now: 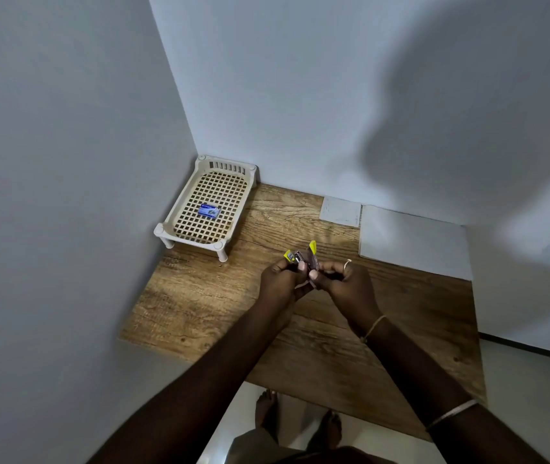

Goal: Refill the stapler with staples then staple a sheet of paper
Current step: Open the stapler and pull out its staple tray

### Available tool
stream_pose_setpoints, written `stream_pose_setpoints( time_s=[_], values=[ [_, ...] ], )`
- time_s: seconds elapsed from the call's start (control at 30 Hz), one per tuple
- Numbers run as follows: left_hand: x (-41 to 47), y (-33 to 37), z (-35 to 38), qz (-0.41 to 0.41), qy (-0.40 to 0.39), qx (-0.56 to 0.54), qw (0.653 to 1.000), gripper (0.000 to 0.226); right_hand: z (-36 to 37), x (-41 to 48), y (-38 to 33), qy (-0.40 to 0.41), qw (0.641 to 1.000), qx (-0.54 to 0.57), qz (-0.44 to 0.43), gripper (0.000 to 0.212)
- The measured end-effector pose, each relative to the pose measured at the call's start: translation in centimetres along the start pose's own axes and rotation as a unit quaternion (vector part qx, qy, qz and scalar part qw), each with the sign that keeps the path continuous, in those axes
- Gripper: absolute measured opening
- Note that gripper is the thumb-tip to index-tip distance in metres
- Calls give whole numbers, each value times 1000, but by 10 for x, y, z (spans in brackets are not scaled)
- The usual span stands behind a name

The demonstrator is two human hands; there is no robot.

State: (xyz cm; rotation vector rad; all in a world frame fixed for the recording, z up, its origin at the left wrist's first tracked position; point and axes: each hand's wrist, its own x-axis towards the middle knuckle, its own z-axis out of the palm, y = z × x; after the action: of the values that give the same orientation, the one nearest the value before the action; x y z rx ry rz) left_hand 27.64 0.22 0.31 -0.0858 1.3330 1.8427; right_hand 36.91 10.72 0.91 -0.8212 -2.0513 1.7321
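Above the middle of the wooden table (pixel 333 346), both hands meet around a small stapler (pixel 302 257) with yellow ends, held in the air and hinged open so its two yellow tips stand apart. The left hand (pixel 282 279) has its fingers curled round the left part of the body. The right hand (pixel 340 279) pinches the right part, thumb pressed toward the hinge. Whether a strip of staples already lies in the channel is too small to tell.

A blue staple box (pixel 209 211) lies in the white lattice tray (pixel 166 229) at the far left corner, well apart from the hands. A white sheet of paper (pixel 414 239) lies at the far right, with a smaller sheet (pixel 340 211) just beside it.

Risks from here, as I judge them: the sprung top could snap shut on a fingertip if the grip slips. A strip fed at a tilt could jam or break. Reaching for the box leaves one hand to keep the stapler open, so it may close or drop onto the table.
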Motion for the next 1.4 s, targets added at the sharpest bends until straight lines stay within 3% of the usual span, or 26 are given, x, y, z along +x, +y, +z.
stream_pose_setpoints(
  time_s=[0.43,0.73,0.83,1.0,1.13,1.27,1.4],
  values=[
    [9,21,13,9,7,-145,989,10,-6,-4,-7,106,984,143,-3,12],
    [7,22,18,27,-25,-172,984,11,-22,-17,5,96,967,236,23,25],
    [7,14,14,39,-36,-178,983,10,-31,-18,14,85,971,220,39,23],
    [8,-5,-1,55,-45,-68,995,19,-52,-22,31,72,981,174,47,22],
    [2,-19,-21,73,-44,44,995,14,-71,-29,47,33,993,109,29,23],
    [-1,-30,-37,140,-27,214,966,23,-83,-36,67,-1,998,55,13,23],
    [-2,-43,-47,144,-11,304,942,29,-87,-43,85,1,1000,2,12,23]
  ],
)
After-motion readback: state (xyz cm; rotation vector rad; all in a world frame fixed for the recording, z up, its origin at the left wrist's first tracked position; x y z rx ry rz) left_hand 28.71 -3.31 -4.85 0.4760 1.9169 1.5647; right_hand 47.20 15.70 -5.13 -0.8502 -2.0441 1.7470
